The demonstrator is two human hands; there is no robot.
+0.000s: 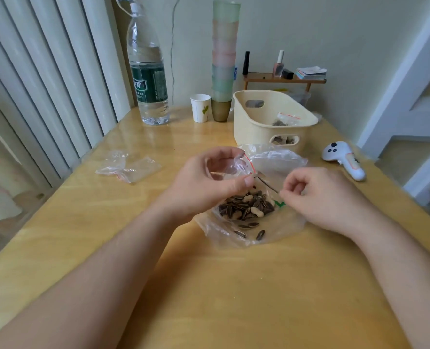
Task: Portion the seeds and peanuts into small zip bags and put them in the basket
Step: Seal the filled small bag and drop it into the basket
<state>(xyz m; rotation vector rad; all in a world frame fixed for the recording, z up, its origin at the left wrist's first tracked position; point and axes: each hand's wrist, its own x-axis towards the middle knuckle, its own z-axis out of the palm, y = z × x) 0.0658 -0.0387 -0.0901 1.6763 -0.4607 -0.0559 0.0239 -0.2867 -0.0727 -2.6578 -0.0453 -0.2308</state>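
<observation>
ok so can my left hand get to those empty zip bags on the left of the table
Probably yes. The empty zip bags lie in the open with bare table around them, but the left hand is holding a small bag.

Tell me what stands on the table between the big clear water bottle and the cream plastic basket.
In the head view, a white paper cup and a tall stack of pastel plastic cups stand between the water bottle and basket.

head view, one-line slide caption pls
Left hand pinches a small clear red-striped zip bag open; right hand pinches a seed above the seed-and-peanut pile.
</observation>
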